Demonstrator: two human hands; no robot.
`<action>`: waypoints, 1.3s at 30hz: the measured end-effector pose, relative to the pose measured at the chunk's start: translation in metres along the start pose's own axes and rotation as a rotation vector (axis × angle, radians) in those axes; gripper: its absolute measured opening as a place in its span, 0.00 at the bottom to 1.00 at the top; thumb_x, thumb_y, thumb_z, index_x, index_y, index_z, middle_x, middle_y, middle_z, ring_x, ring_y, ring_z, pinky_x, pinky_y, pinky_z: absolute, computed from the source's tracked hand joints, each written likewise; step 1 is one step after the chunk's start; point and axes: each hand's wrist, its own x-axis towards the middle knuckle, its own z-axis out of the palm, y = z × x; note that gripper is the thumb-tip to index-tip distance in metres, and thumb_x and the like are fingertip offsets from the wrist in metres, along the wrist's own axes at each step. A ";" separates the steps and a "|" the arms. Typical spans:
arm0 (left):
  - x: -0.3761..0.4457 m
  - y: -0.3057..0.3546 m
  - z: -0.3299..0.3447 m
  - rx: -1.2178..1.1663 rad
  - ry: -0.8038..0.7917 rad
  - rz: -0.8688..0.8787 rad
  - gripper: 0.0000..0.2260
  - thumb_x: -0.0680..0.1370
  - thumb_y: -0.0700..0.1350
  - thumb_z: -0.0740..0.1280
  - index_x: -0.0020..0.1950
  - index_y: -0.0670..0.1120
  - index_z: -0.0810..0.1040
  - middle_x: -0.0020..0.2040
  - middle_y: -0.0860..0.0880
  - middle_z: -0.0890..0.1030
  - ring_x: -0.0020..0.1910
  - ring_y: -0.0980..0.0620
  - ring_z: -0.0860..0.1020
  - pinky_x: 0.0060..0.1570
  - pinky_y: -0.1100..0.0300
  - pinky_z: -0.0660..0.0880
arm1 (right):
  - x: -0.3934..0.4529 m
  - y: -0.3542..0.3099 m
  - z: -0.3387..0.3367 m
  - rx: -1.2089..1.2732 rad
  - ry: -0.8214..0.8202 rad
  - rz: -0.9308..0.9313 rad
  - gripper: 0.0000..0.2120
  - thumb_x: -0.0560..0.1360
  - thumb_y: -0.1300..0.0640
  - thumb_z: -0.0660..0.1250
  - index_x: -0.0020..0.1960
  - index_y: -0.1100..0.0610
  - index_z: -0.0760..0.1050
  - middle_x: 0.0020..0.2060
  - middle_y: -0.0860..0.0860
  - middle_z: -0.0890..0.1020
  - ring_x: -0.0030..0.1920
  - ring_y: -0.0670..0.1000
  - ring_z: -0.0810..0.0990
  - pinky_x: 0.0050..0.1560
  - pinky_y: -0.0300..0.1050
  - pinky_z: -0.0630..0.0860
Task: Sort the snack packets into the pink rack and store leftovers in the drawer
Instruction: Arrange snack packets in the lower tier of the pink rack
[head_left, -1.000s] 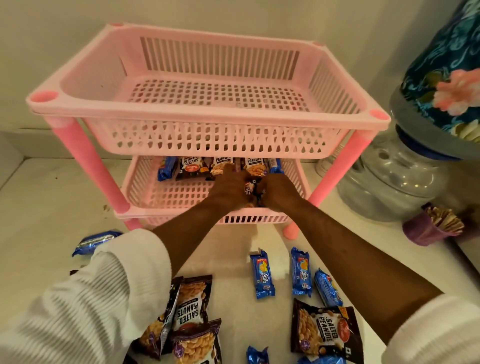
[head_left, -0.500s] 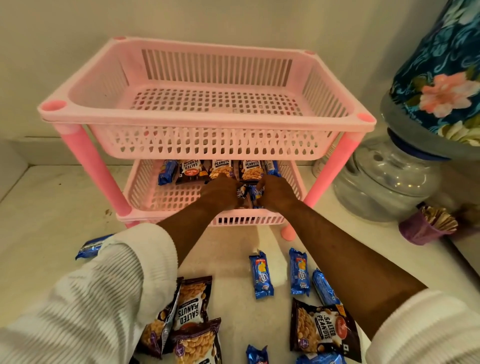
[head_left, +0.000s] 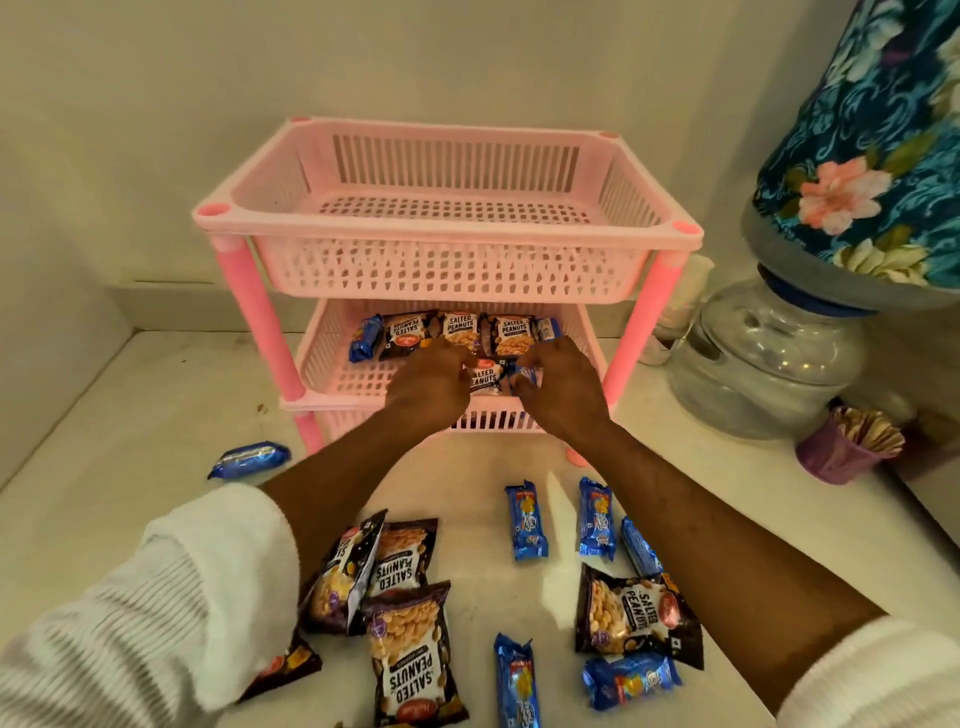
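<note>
A pale worktop (head_left: 119, 415) runs back to a cream wall, and near its rear edge stands the pink rack (head_left: 447, 228), its top tier bare and its lower tier (head_left: 332, 358) lined along the back with salted peanut packets (head_left: 460, 332) and blue biscuit packets (head_left: 363, 340). Over the lower tier's front edge the left hand (head_left: 431, 384) curls its fingers round a peanut packet (head_left: 485, 376), touching the blue packet (head_left: 522, 374) that the right hand (head_left: 558, 387) pinches. More peanut bags (head_left: 410, 654) and blue packs (head_left: 527, 519) lie scattered toward the worktop's front edge, one stray blue packet (head_left: 249, 458) lies left of the rack, and at the right edge stand a water jar (head_left: 763, 358) under floral cloth (head_left: 872, 135) and a purple cup (head_left: 836, 457).
</note>
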 end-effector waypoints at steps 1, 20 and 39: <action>-0.014 -0.002 -0.003 -0.034 0.063 0.011 0.10 0.79 0.45 0.64 0.58 0.51 0.81 0.61 0.48 0.79 0.61 0.45 0.76 0.57 0.49 0.76 | -0.008 -0.004 -0.002 -0.004 0.028 -0.040 0.11 0.74 0.55 0.72 0.54 0.57 0.81 0.55 0.55 0.79 0.57 0.56 0.77 0.55 0.47 0.73; -0.207 -0.067 0.023 0.135 -0.105 -0.404 0.26 0.75 0.55 0.68 0.71 0.49 0.71 0.63 0.42 0.74 0.62 0.40 0.74 0.58 0.47 0.75 | -0.149 0.014 0.054 -0.139 -0.232 0.078 0.21 0.73 0.47 0.70 0.64 0.52 0.74 0.60 0.54 0.74 0.61 0.58 0.72 0.58 0.51 0.73; -0.194 -0.077 0.022 0.119 0.039 -0.347 0.15 0.75 0.55 0.66 0.56 0.48 0.78 0.49 0.47 0.83 0.49 0.45 0.81 0.43 0.53 0.80 | -0.168 0.022 0.069 -0.127 -0.238 0.235 0.25 0.79 0.46 0.64 0.75 0.41 0.64 0.60 0.55 0.77 0.60 0.58 0.77 0.53 0.51 0.79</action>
